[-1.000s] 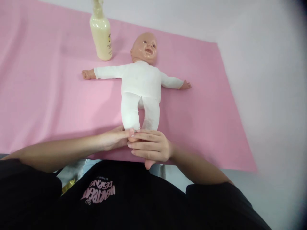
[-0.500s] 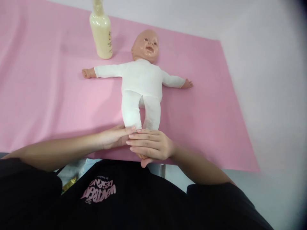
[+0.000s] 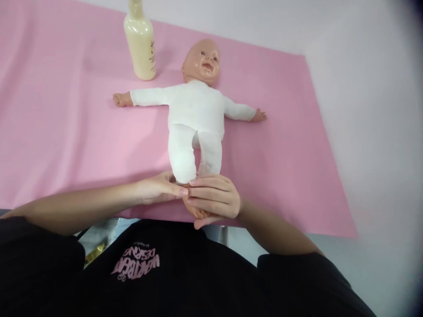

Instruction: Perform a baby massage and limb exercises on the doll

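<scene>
A baby doll (image 3: 196, 108) in white clothing lies on its back, arms spread and feet toward me. My left hand (image 3: 161, 188) is closed around the lower leg on the left of the picture, its thumb across the ankle and its other fingers mostly hidden underneath. From the right, my right hand (image 3: 216, 197) lays its fingers across the ankle and foot on the same side, with the thumb below. A doll's foot (image 3: 197, 212) shows its toes under these fingers. The other foot is hidden behind my right hand.
A pump bottle (image 3: 141, 48) of pale yellow liquid stands left of the doll's head. Pink cloth (image 3: 280, 176) covers the table, its near edge just in front of my black shirt (image 3: 185, 273). Something gold (image 3: 95, 254) lies below the table edge at the left.
My right hand has shifted slightly to the right, uncovering more of the doll's foot and toes. My left thumb has slid down from the trouser hem onto the ankle.
</scene>
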Motion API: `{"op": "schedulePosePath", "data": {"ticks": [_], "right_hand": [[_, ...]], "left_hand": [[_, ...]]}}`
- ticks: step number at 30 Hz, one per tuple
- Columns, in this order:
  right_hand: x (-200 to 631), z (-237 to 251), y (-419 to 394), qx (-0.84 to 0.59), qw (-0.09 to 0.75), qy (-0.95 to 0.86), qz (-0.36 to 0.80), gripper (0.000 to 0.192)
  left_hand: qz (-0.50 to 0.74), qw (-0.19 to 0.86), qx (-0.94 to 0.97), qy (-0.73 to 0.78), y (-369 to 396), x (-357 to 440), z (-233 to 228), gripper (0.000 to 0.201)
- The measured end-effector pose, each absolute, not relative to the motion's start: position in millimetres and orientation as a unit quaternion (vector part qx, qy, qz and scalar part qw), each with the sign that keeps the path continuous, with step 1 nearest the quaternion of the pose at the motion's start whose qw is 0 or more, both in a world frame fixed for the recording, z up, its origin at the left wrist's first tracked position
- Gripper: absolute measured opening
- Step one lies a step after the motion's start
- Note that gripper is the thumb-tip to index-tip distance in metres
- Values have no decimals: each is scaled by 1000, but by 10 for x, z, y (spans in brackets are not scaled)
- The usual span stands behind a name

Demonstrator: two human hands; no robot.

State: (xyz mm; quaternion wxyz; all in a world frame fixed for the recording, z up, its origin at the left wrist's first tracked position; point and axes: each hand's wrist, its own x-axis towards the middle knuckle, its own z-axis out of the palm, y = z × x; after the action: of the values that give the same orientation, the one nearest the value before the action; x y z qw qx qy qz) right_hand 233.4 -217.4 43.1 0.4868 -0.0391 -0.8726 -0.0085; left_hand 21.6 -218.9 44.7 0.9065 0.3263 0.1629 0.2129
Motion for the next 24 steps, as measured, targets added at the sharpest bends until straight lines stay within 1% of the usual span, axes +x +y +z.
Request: {"op": "schedulePosePath", "data": {"ticks": [2, 8, 11, 13, 15, 17, 21, 24], "right_hand": [[2333, 448, -2175, -40, 490, -871, -7, 36], [2328, 489, -2181, -68, 488, -870, 18, 37], [2336, 482, -2178, -63, 470, -880, 44, 40], [2346, 475, -2179, -71, 446, -891, 51, 37], [2356, 465, -2187, -84, 423, -901, 49, 32], [2362, 456, -2196, -88, 411, -907, 39, 30], [2357, 453, -2198, -66, 428, -901, 30, 38], [2353, 462, -2182, -52, 434, -898, 48, 42]], "left_hand": [[213, 905, 328, 168, -2183, 220, 451, 43], [209, 897, 322, 218, -2169, 218, 463, 50], [205, 892, 323, 242, -2170, 213, 468, 54], [210, 888, 325, 249, -2175, 213, 471, 56], [219, 887, 326, 244, -2185, 213, 472, 54], [227, 889, 323, 234, -2196, 212, 474, 47], [244, 890, 317, 218, -2216, 208, 490, 39], [240, 895, 310, 214, -2217, 213, 507, 44]]}}
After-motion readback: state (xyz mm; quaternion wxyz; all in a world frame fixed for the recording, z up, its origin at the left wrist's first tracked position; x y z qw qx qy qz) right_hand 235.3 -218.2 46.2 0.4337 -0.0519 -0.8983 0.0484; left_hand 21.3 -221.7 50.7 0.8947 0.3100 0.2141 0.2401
